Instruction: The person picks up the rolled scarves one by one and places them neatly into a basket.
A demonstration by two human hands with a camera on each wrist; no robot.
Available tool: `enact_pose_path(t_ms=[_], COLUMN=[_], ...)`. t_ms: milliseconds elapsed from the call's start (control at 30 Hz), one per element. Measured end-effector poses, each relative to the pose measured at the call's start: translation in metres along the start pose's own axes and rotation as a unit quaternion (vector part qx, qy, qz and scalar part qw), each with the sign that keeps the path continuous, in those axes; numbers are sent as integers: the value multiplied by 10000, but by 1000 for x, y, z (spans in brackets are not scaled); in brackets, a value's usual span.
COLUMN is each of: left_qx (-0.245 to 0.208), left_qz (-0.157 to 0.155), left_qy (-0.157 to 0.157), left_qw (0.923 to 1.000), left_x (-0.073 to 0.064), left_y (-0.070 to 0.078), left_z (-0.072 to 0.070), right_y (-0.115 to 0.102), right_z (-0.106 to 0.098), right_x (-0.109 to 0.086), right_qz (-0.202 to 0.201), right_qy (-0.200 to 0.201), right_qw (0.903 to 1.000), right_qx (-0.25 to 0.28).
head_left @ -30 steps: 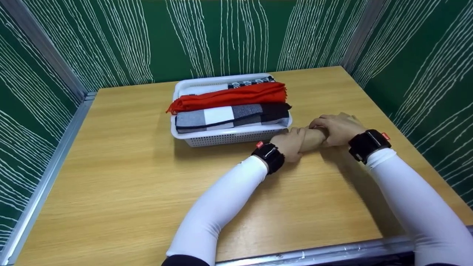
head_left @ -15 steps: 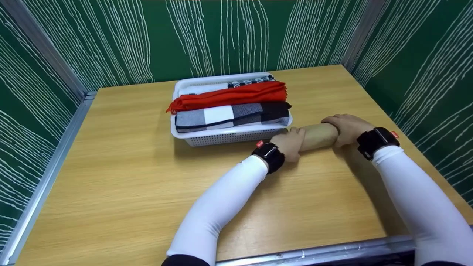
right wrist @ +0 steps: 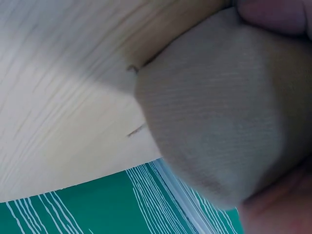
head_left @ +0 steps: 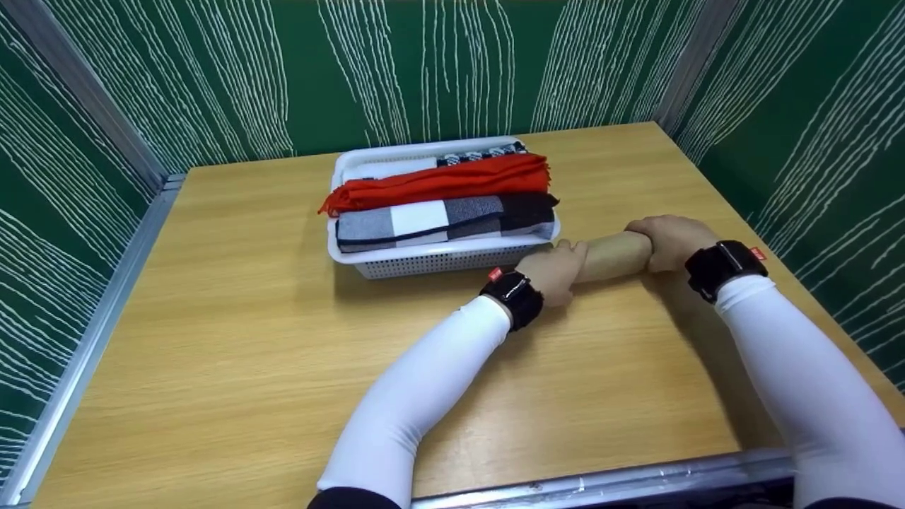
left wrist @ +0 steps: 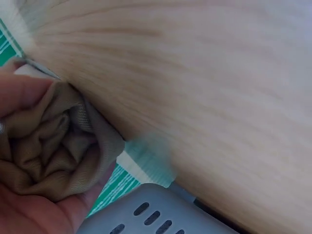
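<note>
A rolled tan cloth (head_left: 609, 259) lies on the table beside the right front corner of the basket. My left hand (head_left: 553, 273) grips its left end; in the left wrist view the bunched folds of the tan cloth (left wrist: 53, 146) show between thumb and fingers. My right hand (head_left: 676, 244) is curled round the roll's other end. Seen from the right wrist, that smooth end of the tan cloth (right wrist: 209, 107) sits between the digits, partly out of frame. Both palms are hidden.
A white perforated basket (head_left: 438, 266) stands at the middle back. In it lie a checked grey, white and black cloth (head_left: 418, 219), a red fringed scarf (head_left: 452, 180) and a black-and-white patterned cloth (head_left: 481, 156). Green walls (head_left: 318, 78) enclose the wooden table (head_left: 247, 318).
My right hand has slid to the right along the roll, so more of the tan cloth shows between the hands. The left hand has stayed nearly still.
</note>
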State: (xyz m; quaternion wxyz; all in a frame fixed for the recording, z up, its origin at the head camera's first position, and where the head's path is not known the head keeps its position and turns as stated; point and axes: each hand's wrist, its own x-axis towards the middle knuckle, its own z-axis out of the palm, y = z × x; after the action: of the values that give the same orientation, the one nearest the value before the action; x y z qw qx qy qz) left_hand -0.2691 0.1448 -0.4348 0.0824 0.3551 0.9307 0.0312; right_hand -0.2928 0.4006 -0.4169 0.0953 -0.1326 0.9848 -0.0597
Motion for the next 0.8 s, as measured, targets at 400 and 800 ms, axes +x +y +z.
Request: enact_pose_path(t_ms=[400, 800], left_qx=[262, 453], left_qz=[45, -27], left_qy=[470, 693], left_qw=[9985, 9966], left_x=[-7, -18], left_y=[7, 13], left_z=[-4, -13], right_y=[-3, -7], right_z=[-12, -29], right_x=[-7, -8], right_qz=[-200, -520], right_qy=[181, 329], right_qw=[9995, 9977], right_qx=[-175, -297])
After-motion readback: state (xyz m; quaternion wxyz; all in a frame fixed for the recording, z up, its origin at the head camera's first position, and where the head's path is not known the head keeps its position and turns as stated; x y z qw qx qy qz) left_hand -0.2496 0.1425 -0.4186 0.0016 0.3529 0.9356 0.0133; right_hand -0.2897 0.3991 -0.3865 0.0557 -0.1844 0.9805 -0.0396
